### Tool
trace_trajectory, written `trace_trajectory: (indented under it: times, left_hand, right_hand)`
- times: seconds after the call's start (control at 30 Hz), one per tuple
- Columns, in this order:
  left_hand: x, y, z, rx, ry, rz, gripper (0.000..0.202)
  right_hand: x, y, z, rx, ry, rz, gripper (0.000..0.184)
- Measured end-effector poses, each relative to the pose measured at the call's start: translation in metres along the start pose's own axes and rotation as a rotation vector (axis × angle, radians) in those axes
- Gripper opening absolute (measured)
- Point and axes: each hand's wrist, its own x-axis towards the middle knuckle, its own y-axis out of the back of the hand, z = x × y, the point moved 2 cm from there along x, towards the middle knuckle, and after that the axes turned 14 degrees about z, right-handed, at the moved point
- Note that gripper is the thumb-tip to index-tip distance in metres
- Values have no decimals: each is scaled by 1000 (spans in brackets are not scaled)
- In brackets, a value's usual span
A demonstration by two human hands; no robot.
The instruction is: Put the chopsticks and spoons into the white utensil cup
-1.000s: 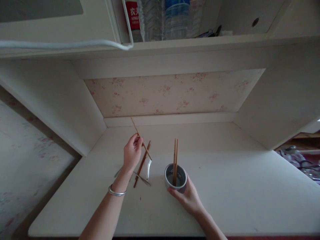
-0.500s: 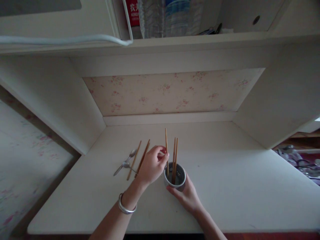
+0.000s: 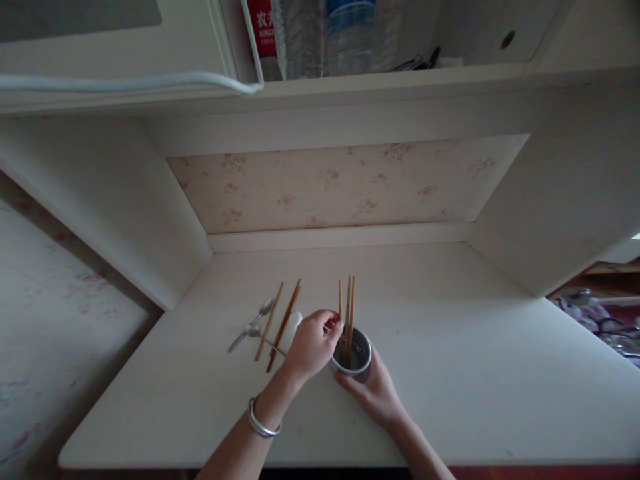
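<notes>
A small grey cup [image 3: 358,363] stands on the white desk [image 3: 450,373], and three wooden chopsticks [image 3: 347,320] stand upright in it. My left hand [image 3: 313,345], with a silver bangle on its wrist, is closed at the cup's left rim, pinching the leftmost chopstick. From the near right side my right hand [image 3: 377,393] wraps its fingers around the cup. Left of the cup two more chopsticks [image 3: 283,323], two metal spoons [image 3: 250,327] and a white spoon [image 3: 293,321] lie flat on the desk.
The desk sits in a recess with a floral back panel [image 3: 345,183] and white side walls. A shelf above holds plastic bottles [image 3: 330,33] and a red-labelled carton [image 3: 263,27]. A white cable [image 3: 125,83] runs along the shelf's edge. Clutter shows at far right.
My left hand carried one chopstick from the pile on the left to the cup and lowered it in beside the other two. My right hand stayed on the cup.
</notes>
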Motion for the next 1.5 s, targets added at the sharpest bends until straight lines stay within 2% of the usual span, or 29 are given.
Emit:
trace_trajectory:
  times: [0.3,0.6,0.8,0.93,1.03,1.13,1.23,1.4,1.5]
  left_hand:
    - [-1,-8,-5,-12,-45,35,22]
    - [-6,-15,-11,-9,-6,48,23]
    - [-16,-10,-18,-172,114,73,24]
    - [-37,-7,-29,-345,281,140,24]
    - [-55,-11,-39,-544,361,114,36]
    - [-67,-18,-45,-628,332,26,56]
    - [-73,-25,-44,-585,229,-31,72]
    - [-74,-34,-41,-467,149,5,75]
    - [-75,-37,-43,-387,141,47,65]
  right_hand:
    - [-1,1,-2,-25,9,32,73]
    - [0,0,-4,3,-1,12,71]
    - [1,1,-8,0,6,10,72]
    - [4,4,-13,-42,52,-15,68]
    - [6,7,-12,-103,100,1,67]
    - [9,8,-9,-115,112,1,68]
    - [12,8,-6,-71,88,-6,66]
    - [15,11,-4,-57,28,-50,65]
    - [11,16,-4,-77,15,-81,71]
